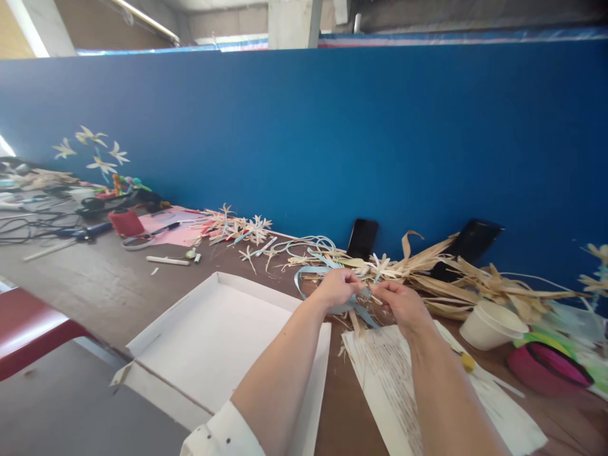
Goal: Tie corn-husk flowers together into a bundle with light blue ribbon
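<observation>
Two bare hands meet over a cluttered dark brown table (118, 285), their fingertips almost touching. The left hand (339, 286) has its thumb and forefinger pressed together, pinching a narrow light blue ribbon (365, 313). The right hand (399, 301) faces it, thumb and forefinger likewise nipped on the small blue piece between them; exactly where each grip falls is too small to tell. A pale cream, star-shaped craft flower (380, 266) stands just above the right fingertips, and loose lengths of the ribbon curl around and below the left hand.

Behind the hands, tan, papery dried leaves (451, 285) spread in a tangled heap, with a black, flat smartphone (362, 238) leaning against the tall, smooth blue partition (285, 139). To the right stand a white, round cup (491, 326) and, just beside it, a bright pink, dark-rimmed container (546, 377). White, printed paper sheets (380, 380) lie under the right forearm. A shallow, open white cardboard box (218, 278) sits below the left forearm. Farther left, more cream, star-shaped flowers (256, 231) lie in a pile near a flat pink paper sheet (175, 233).
</observation>
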Demonstrator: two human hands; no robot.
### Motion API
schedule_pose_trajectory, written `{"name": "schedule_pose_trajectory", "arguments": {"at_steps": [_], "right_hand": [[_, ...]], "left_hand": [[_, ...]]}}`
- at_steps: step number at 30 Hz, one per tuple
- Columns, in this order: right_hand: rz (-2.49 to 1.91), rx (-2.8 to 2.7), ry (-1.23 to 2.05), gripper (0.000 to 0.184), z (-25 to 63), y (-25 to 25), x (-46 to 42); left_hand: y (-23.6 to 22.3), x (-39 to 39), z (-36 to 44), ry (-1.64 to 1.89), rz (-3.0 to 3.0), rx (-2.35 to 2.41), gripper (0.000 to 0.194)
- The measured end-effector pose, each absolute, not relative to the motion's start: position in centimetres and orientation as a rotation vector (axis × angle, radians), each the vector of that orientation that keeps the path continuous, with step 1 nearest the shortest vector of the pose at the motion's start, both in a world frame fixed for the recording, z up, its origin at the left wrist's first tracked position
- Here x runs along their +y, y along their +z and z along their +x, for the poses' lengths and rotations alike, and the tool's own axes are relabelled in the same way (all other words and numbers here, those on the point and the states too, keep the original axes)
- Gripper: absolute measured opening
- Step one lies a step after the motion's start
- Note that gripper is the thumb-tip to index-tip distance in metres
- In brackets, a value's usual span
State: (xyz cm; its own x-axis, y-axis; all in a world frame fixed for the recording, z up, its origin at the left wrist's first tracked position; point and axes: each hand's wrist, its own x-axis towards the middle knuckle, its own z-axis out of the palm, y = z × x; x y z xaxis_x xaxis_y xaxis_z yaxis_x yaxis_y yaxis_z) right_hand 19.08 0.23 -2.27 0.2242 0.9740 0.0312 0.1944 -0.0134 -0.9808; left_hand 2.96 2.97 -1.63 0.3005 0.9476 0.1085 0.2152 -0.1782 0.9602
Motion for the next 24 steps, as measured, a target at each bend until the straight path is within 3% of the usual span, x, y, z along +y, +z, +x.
{"name": "schedule_pose_trajectory", "arguments": {"at_steps": [11,24], "right_hand": [[-1.477,-1.05,0.858,0.017,18.3,-1.5,-0.2],[-1.582,-0.921,0.847,0.022,17.8,-2.1,0.3]], "left_hand": [[-0.8,2.2,3.1,0.971,1.768,1.077,0.015],[-0.7,1.9,3.3,0.977,1.726,1.125,0.014]]}}
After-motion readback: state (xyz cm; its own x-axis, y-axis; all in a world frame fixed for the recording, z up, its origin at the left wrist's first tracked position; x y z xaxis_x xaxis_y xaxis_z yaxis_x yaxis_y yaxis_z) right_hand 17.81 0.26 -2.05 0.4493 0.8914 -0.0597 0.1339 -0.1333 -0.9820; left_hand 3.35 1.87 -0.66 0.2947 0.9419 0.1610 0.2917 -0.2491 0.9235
